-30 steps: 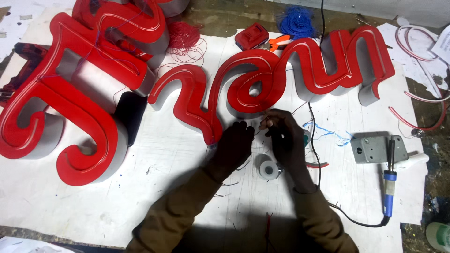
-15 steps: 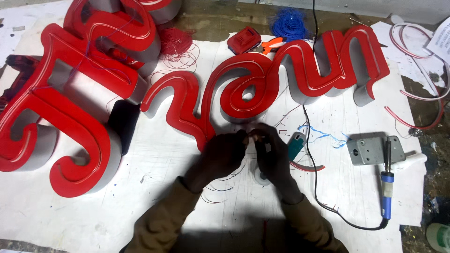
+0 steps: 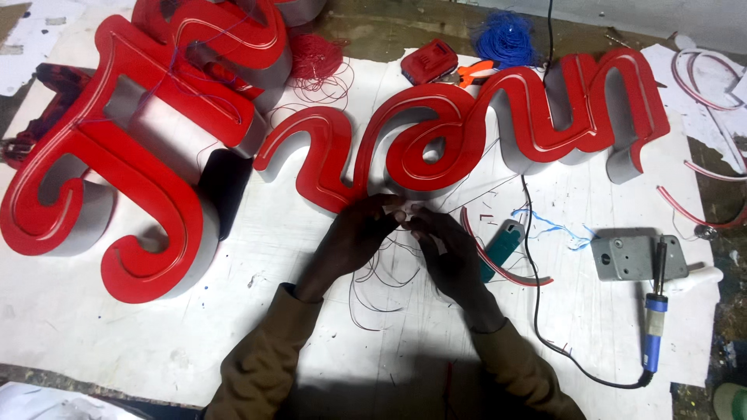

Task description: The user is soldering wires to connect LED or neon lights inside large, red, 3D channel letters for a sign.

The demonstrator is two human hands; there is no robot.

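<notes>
Two hands meet fingertip to fingertip on a white table (image 3: 117, 327). The left hand (image 3: 359, 235) and right hand (image 3: 447, 247) both pinch thin red wires (image 3: 381, 268), which trail toward the person, just below a red sign letter (image 3: 424, 144).

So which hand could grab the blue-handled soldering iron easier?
Probably the right hand: the blue-handled soldering iron lies on its side of the white table. The left hand would have to cross over.
</notes>
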